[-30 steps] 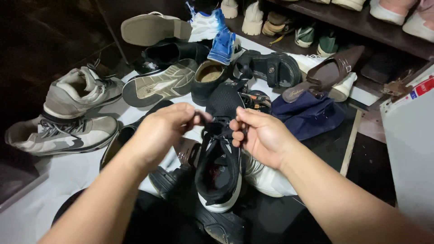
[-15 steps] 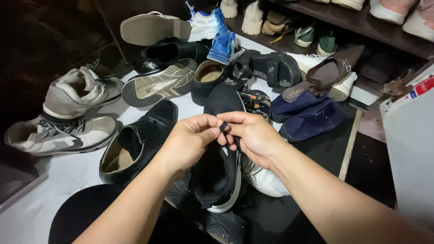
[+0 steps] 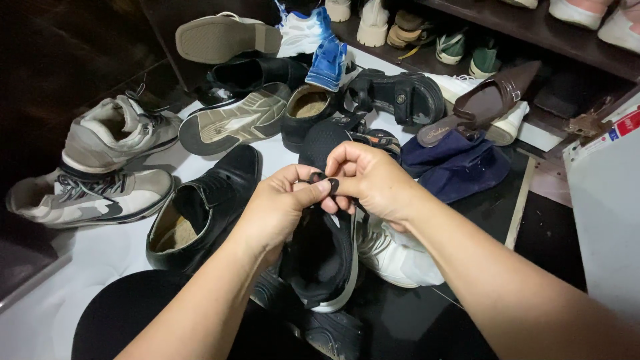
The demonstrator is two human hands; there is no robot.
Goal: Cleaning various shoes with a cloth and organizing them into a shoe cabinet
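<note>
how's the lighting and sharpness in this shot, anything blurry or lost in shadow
Head view: light falls on the middle, so both hands, left and right, and the black lace they pinch are bright and fairly sharp; the top left corner and the black sneaker interior sink into shadow; the white box at right looks flat and featureless.

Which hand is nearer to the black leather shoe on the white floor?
Left. The left hand is just right of the black leather shoe, almost beside it. The right hand is farther right, beyond the left hand.

Dress shoe [image 3: 200,207] left of sneaker [image 3: 323,253] — sandal [image 3: 400,97] behind.
</note>
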